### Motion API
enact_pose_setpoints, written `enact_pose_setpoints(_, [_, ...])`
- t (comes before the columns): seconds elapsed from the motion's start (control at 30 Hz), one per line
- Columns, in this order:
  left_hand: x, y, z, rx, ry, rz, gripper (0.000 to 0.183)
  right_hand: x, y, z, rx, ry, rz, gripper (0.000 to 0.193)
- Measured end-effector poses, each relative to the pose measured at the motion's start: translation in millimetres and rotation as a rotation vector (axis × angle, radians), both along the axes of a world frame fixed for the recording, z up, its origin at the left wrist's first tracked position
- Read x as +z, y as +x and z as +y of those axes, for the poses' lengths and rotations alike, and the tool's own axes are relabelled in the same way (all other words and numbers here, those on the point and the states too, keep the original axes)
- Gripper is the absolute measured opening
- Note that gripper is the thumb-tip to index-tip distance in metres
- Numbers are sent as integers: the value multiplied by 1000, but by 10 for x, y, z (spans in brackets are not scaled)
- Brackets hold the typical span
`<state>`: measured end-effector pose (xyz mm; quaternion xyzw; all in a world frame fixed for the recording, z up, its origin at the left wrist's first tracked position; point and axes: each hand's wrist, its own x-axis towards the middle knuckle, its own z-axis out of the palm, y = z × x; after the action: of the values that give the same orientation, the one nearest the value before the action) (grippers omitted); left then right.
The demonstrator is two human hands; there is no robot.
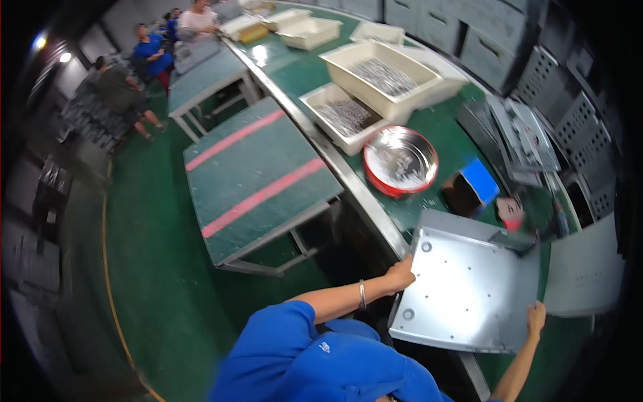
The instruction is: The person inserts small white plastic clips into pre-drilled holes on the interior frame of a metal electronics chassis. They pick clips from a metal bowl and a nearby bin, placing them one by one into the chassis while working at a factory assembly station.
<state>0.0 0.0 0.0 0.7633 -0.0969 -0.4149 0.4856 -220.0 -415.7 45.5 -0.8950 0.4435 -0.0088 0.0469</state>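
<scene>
A shiny sheet-metal box (462, 288) with low side walls and small holes in its floor is held over the front edge of the green workbench. My left hand (400, 275), with a bracelet on its wrist, is closed on the box's left wall. At the opposite side my right hand (536, 317) grips the right edge, its fingers partly hidden by the metal. Just beyond the box stand a small container with a blue side (479, 182) and a red-rimmed round metal bowl (402, 161) with small parts inside.
Cream bins (382, 77) of small metal parts line the workbench (439, 144). Metal panels (519, 134) lie at the right, near a pale sheet (581, 275). A table with red stripes (258, 181) stands to the left. Several people are farther back, one in dark clothes (120, 90).
</scene>
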Motion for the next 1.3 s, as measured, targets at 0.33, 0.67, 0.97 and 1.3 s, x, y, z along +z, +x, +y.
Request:
enact_pose_setpoints(0.33, [676,333,1939,236,-82,-305,45,323,888,1433,381,-117,-274,22])
enact_pose_setpoints(0.67, [163,155,4049,737,28,-458,39,196,2609,3568,854,123,-204,21])
enact_pose_setpoints(0.97, [164,140,4573,1058,226,-313,38,72,3896,4474,1170,268,-185,22])
enact_pose_setpoints(1.3, [-12,965,4519,1201,288,-298,38,-185,5176,4657,1224,332,-167,21])
